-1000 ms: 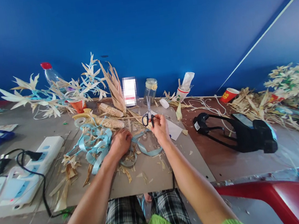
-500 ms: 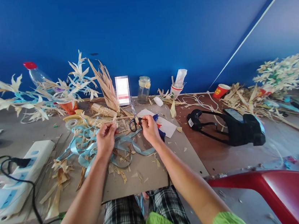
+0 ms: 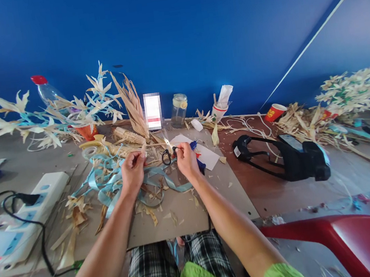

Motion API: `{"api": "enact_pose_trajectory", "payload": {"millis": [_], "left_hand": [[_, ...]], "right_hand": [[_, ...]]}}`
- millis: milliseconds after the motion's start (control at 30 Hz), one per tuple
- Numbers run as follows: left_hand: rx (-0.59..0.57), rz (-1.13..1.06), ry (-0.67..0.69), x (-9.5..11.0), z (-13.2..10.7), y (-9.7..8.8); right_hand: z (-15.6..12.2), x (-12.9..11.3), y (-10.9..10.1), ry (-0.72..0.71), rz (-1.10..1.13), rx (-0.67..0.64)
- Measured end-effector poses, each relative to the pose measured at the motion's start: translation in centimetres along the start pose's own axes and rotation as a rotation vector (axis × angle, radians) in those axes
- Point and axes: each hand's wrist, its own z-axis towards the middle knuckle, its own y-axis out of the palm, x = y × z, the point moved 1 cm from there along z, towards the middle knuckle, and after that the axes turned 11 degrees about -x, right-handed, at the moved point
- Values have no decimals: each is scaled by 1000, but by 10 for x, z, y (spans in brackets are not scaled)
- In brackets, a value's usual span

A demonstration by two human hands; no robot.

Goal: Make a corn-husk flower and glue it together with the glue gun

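My right hand is closed round the black handles of a pair of scissors, blades pointing up and away. My left hand pinches a thin pale strip of dried corn husk that runs across to the scissors. Both hands hover just above a tangle of light blue ribbon and husk scraps on a brown board. Behind them lie dried corn cobs.
Husk flowers on blue stems and a red-capped bottle stand at the left. White power strips with a black cable lie near left. A glass jar, cups, a black strapped device and a red chair are at the right.
My left hand rose from the ribbon pile with a husk strip pinched. My right hand brought the scissors lower and nearer to it. The view shifted slightly.
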Motion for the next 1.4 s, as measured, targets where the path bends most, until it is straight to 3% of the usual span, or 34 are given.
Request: {"api": "enact_pose_trajectory", "payload": {"millis": [200, 500, 667, 833, 1000, 1200, 1400], "left_hand": [[6, 1, 2, 2, 1, -1], [-31, 48, -40, 7, -1, 1], [-41, 80, -47, 6, -1, 0], [-37, 9, -88, 4, 0, 1], [-60, -82, -84, 3, 0, 6], [-72, -8, -69, 6, -3, 4], [-54, 38, -49, 1, -2, 1]], "right_hand": [[-8, -8, 12, 14, -211, -201], [-21, -32, 0, -55, -507, -308], [-25, -44, -5, -76, -650, -254], [-18, -43, -14, -86, -575, -73], [9, -38, -32, -49, -609, 53], [76, -15, -48, 100, -749, 92], [121, 20, -51, 147, -879, -16]]}}
